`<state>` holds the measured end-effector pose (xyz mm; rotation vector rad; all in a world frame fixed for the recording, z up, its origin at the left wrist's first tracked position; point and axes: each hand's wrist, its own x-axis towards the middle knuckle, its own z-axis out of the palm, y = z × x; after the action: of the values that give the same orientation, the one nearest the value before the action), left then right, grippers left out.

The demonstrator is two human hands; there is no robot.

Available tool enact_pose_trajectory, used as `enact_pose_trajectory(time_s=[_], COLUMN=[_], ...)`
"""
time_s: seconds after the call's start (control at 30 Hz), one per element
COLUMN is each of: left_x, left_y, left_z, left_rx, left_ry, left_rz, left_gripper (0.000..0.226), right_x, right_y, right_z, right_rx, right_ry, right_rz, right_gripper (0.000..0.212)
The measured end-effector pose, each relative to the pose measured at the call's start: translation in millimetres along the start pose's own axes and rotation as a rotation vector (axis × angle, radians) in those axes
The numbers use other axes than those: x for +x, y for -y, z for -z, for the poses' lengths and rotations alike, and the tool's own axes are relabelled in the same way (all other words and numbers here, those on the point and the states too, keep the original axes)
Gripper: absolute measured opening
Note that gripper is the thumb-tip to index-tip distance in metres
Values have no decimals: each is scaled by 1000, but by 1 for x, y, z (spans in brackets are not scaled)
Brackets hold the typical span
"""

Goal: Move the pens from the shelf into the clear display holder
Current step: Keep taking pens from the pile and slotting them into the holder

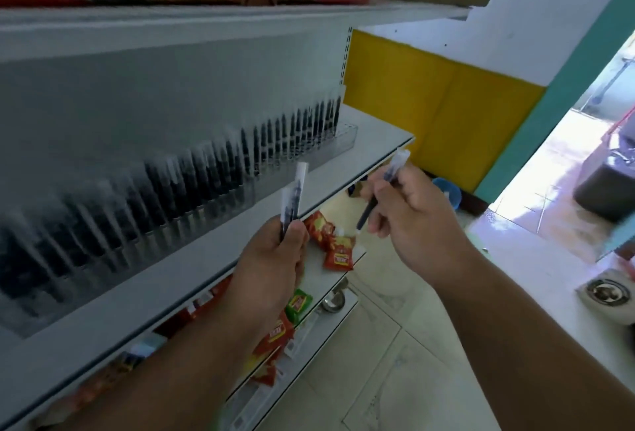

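The pens (291,197) look light, thin and stiff. The left hand (275,258) pinches two low down; the right hand (409,210) grips one pen (385,186) mid-barrel.

Pens in the holder (192,176) — long row of dark-barrelled pens with clear caps, standing upright and packed side by side, blurred toward the left. Clear display holder (343,140) — long transparent tray lying along the white shelf (374,142), its right end near the shelf's end. Two pens (291,195) stand upright, caps up, lower ends in the left hand (275,258). One pen (385,183) tilted, clear cap up-right, dark barrel down-left, pinched by the right hand (412,217).
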<state>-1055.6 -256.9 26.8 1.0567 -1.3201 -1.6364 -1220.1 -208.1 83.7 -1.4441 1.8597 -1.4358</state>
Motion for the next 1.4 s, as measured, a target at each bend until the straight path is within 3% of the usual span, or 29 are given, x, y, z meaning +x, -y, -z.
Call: enact_pose_trajectory(time_s=[0.13, 0.27, 0.37, 0.4, 0.57, 0.67, 0.93, 1.23, 1.4], left_x=[48, 94, 129, 140, 182, 197, 209, 208, 213], left_y=[-8, -6, -4, -3, -3, -2, -2, -2, -4], left_z=[-25, -45, -62, -67, -96, -111, -128, -132, -137], left_rx=[64, 31, 2, -9, -126, -162, -173, -171, -157], left_ry=[30, 2, -81, -118, -270, -340, -427, -461, -442], left_rz=[-54, -33, -34, -39, -32, -26, -17, 8, 6], left_gripper=[31, 27, 27, 27, 29, 30, 28, 27, 26], right_x=[52, 116, 179, 202, 289, 324, 354, 362, 360], right_y=[-25, -52, -74, -79, -103, -116, -136, -145, -155], right_z=[16, 28, 36, 36, 33, 23, 4, -6, -1], right_rx=[-175, -140, -115, -125, -272, -303, -323, -433, -436], right_ry=[-111, -167, -177, -166, -5, 95, 237, 352, 401], right_rz=[39, 96, 155, 190, 303, 319, 402, 335, 259], right_gripper=[18, 18, 7, 2, 30, 30, 24, 40, 22])
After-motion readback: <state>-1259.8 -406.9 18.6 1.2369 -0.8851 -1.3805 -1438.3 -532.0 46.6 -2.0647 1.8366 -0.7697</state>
